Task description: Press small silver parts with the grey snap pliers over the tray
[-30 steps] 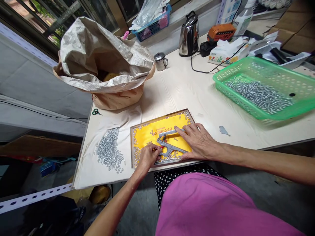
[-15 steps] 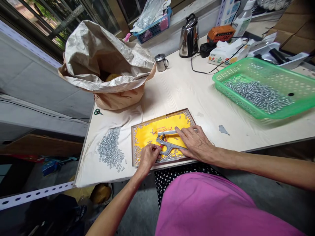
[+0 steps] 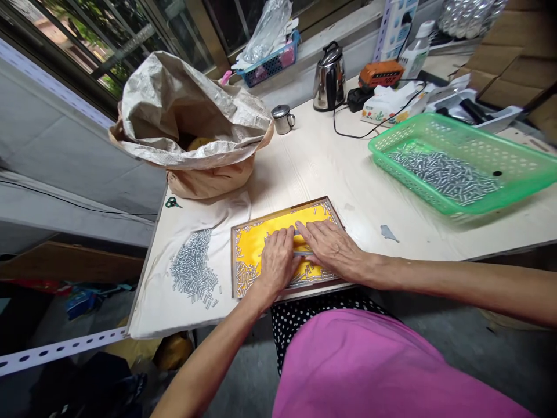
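L hand [image 3: 278, 257], R hand [image 3: 334, 249] on grey tool [image 3: 303, 253]

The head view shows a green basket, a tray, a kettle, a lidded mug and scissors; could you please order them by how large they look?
Largest to smallest:
1. Green basket
2. Tray with the yellow bottom
3. Kettle
4. Lidded mug
5. Scissors

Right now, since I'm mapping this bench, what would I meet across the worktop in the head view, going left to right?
Pile of short silvery metal pieces → left hand → right hand → green perforated plastic basket.
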Available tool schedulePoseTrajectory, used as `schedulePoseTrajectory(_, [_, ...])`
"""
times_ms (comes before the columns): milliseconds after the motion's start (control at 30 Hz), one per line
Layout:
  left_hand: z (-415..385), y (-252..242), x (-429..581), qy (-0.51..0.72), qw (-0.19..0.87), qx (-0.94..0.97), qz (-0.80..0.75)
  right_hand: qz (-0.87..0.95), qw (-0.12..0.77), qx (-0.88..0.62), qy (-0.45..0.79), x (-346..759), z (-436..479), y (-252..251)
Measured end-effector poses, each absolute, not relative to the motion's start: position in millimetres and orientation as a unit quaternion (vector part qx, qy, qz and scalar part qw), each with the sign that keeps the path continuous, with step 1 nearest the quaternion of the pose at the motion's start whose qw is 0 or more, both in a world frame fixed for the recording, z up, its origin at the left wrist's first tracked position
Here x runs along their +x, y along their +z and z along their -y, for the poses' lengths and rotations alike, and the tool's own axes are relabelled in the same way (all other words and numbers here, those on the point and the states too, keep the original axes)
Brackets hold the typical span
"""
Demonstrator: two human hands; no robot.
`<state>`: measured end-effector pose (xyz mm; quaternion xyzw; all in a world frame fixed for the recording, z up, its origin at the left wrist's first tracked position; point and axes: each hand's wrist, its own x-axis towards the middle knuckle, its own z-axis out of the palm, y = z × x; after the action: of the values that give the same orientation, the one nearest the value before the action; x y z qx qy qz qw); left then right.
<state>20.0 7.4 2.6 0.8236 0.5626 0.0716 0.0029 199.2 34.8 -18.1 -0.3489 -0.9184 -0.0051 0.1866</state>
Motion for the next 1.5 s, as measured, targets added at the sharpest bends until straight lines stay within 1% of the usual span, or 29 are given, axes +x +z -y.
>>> schedulePoseTrajectory(100, [-15, 3, 21, 0.052, 0.012, 0.808, -0.587, 0.927, 0.147, -0.343, -0.022, 198, -45, -26])
schedulePoseTrajectory(233, [-20, -2, 22, 0.014, 0.061, 0.795, -0.604, 0.948, 0.105, -0.296, -0.038, 198, -57, -38])
schedulePoseTrajectory(300, [-21, -6, 21, 0.014, 0.080, 0.792, -0.606, 0.951, 0.103, -0.290, -0.030, 198, -61, -41])
schedulePoseTrajectory(367, [-21, -10, 17, 0.042, 0.081, 0.797, -0.597, 0.949, 0.116, -0.292, -0.028, 200, -63, -41])
schedulePoseTrajectory(467, [-17, -14, 12, 0.114, 0.044, 0.826, -0.550, 0.936, 0.152, -0.317, -0.028, 203, -64, -36])
schedulePoseTrajectory(533, [-15, -14, 10, 0.139, 0.013, 0.853, -0.502, 0.926, 0.176, -0.332, -0.014, 207, -64, -28])
schedulePoseTrajectory(667, [-12, -5, 9, 0.120, -0.041, 0.880, -0.458, 0.919, 0.209, -0.327, 0.062, 219, -75, -19])
schedulePoseTrajectory(800, [-7, 9, 14, 0.081, -0.091, 0.892, -0.436, 0.876, 0.230, -0.394, 0.154, 232, -104, -28])
schedulePoseTrajectory(900, [-4, 17, 20, 0.076, -0.102, 0.914, -0.384, 0.887, 0.223, -0.374, 0.152, 234, -125, -34])
schedulePoseTrajectory(967, [-4, 19, 14, 0.101, -0.103, 0.918, -0.370, 0.898, 0.229, -0.353, 0.129, 235, -134, -34])
schedulePoseTrajectory(1033, [-3, 21, -7, 0.151, -0.119, 0.893, -0.406, 0.900, 0.231, -0.354, 0.106, 239, -138, -31])
schedulePoseTrajectory(1067, [-2, 21, -24, 0.177, -0.136, 0.863, -0.453, 0.900, 0.229, -0.359, 0.096, 242, -139, -30])
schedulePoseTrajectory(1133, [1, 20, -66, 0.193, -0.186, 0.747, -0.608, 0.896, 0.227, -0.373, 0.076, 250, -138, -28])
schedulePoseTrajectory(1200, [5, 16, -112, 0.121, -0.184, 0.620, -0.753, 0.894, 0.232, -0.378, 0.064, 257, -134, -31])
schedulePoseTrajectory(1267, [10, 9, -151, 0.032, -0.141, 0.523, -0.840, 0.895, 0.239, -0.372, 0.064, 259, -128, -35])
schedulePoseTrajectory(1333, [12, 0, -177, -0.025, -0.099, 0.477, -0.873, 0.896, 0.246, -0.362, 0.070, 255, -121, -40])
schedulePoseTrajectory(1400, [13, -8, -191, -0.056, -0.075, 0.477, -0.874, 0.899, 0.254, -0.349, 0.079, 247, -114, -41])
schedulePoseTrajectory(1500, [12, -15, -200, -0.089, -0.082, 0.531, -0.839, 0.901, 0.256, -0.337, 0.094, 236, -108, -40])
